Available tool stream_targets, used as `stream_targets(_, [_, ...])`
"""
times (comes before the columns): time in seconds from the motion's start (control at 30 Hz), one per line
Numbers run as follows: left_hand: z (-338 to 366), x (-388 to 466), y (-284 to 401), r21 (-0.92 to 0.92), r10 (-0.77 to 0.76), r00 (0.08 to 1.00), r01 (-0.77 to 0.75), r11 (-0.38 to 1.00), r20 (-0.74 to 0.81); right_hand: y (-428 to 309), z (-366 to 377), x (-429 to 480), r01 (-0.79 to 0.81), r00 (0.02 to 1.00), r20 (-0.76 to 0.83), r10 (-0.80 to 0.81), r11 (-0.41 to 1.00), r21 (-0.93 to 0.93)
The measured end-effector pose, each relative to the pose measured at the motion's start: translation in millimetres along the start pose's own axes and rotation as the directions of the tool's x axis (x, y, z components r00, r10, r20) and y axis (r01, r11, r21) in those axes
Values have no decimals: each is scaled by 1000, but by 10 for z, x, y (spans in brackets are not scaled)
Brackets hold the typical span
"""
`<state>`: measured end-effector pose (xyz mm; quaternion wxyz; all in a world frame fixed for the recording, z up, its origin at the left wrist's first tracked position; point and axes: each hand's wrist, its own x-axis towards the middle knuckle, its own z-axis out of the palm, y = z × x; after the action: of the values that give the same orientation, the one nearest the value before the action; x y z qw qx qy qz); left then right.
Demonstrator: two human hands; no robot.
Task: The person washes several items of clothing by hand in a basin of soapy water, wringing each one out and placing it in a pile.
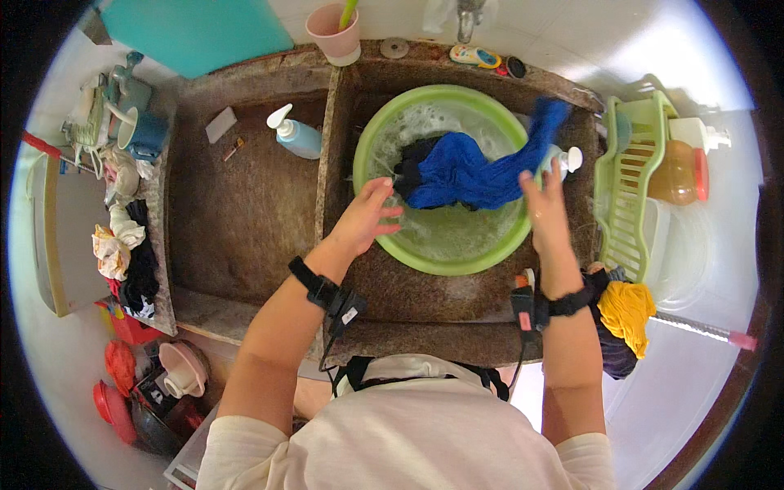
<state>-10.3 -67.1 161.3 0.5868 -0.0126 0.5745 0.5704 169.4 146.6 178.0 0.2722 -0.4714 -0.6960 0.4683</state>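
A green plastic basin (450, 267) of soapy water stands in the right section of the stone sink. Lying in it are a blue cloth (465, 168) and a black cloth (409, 165). One end of the blue cloth rises past the basin's right rim and is blurred. My left hand (367, 215) is over the left rim, fingers spread, beside the black cloth. At the right rim, my right hand (547, 211) has its fingers apart close to the blue cloth; any contact is unclear. A white-capped pump bottle (572, 159) is partly hidden behind it.
A stone divider (327, 153) separates the left sink section (245, 233), where a blue pump bottle (300, 139) lies. A faucet (467, 21) overhangs the back. A green rack (631, 190) and yellow cloth (628, 312) are at right. Clothes (136, 263) cover the left ledge.
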Motion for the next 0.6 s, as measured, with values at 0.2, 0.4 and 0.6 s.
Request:
stream_targets(0.2, [84,495,-61,-5,-84,996,84,996,-25,339,906,2,402,830,555,58,628,-667])
stream_targets(0.4, [68,759,-241,-136,-305,952,299,945,-30,647,1177,-49,391,720,613,327,538,-747])
stream_targets(0.6, [103,903,-626,-298,-361,930,365,882,71,1140,1169,-50,152,660,495,565,545,-825])
